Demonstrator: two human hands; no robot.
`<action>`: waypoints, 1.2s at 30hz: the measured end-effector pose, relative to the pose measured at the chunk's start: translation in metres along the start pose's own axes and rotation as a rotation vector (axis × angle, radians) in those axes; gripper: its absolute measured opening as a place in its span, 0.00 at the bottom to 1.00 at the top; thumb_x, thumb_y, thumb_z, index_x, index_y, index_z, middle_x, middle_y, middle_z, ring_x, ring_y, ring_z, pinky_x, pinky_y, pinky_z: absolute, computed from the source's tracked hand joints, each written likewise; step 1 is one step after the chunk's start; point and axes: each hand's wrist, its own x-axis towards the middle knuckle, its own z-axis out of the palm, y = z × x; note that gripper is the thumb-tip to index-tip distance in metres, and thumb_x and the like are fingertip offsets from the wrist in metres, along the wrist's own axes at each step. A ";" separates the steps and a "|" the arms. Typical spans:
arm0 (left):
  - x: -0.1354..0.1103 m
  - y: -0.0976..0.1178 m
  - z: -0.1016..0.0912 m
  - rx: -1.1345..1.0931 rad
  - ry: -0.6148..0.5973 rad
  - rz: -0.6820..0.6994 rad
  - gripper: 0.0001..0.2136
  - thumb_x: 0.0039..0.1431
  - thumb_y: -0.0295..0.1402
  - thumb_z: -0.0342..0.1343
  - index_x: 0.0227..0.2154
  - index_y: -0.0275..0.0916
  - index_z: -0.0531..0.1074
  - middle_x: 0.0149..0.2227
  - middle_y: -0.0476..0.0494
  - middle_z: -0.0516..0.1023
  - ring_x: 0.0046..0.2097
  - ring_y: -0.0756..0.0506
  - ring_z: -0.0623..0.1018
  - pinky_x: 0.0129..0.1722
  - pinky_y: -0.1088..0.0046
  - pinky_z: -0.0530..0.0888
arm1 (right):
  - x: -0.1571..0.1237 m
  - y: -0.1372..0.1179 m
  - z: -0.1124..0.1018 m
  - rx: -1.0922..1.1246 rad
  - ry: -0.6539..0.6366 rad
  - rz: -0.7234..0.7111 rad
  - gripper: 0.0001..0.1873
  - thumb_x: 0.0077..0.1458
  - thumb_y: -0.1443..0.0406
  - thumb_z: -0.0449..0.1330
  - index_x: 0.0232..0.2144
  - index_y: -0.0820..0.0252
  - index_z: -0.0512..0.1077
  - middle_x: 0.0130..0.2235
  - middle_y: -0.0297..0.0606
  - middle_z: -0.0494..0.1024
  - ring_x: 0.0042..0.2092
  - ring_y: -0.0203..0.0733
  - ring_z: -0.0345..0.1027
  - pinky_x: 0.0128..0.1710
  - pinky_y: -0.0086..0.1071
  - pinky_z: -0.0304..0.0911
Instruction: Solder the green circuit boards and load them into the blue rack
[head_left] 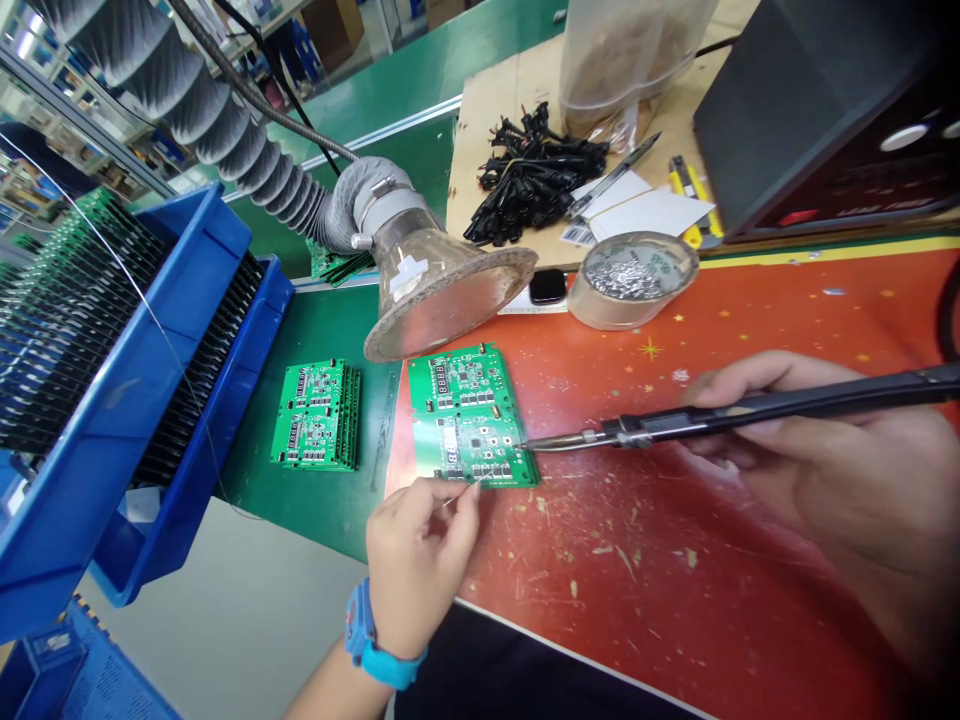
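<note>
My right hand (pixel 825 470) is wrapped around a soldering iron (pixel 675 422). Its metal tip reaches the right edge of a green circuit board (pixel 465 425) lying on the red mat. At the board's lower edge, my left hand (pixel 424 535) pinches a thin strand of solder wire (pixel 450 502) between thumb and fingertips, its end close to the board. The board carries two digit displays and several small chips and buttons. To its left, a stack of similar boards (pixel 315 415) rests on the green table.
A fume hood (pixel 450 290) on a grey hose hangs just beyond the board. Blue bins (pixel 172 310) with upright boards fill the left side. Behind are a round tub of metal bits (pixel 634 280), black connector leads (pixel 532 175), a utility knife (pixel 694 200) and a dark box (pixel 832 130).
</note>
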 end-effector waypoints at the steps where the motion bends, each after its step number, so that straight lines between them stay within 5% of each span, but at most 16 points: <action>1: -0.001 0.000 -0.001 0.001 -0.008 0.001 0.04 0.54 0.32 0.56 0.27 0.39 0.71 0.19 0.54 0.69 0.21 0.54 0.67 0.24 0.78 0.64 | 0.000 -0.001 0.000 0.019 -0.002 0.016 0.05 0.27 0.69 0.57 0.15 0.56 0.70 0.16 0.32 0.70 0.17 0.32 0.61 0.15 0.26 0.52; 7: -0.001 -0.001 0.001 0.034 -0.010 0.015 0.05 0.55 0.32 0.56 0.26 0.39 0.71 0.19 0.53 0.70 0.22 0.54 0.69 0.24 0.78 0.65 | 0.002 0.000 0.000 0.032 -0.047 0.102 0.04 0.25 0.69 0.59 0.13 0.56 0.70 0.15 0.32 0.69 0.17 0.31 0.60 0.14 0.25 0.52; 36: 0.004 0.001 0.003 0.072 -0.027 0.061 0.04 0.57 0.32 0.53 0.30 0.39 0.72 0.21 0.51 0.72 0.22 0.53 0.69 0.24 0.76 0.65 | 0.003 0.005 -0.004 0.013 -0.092 0.060 0.04 0.27 0.69 0.59 0.15 0.57 0.70 0.16 0.33 0.69 0.18 0.34 0.60 0.15 0.27 0.51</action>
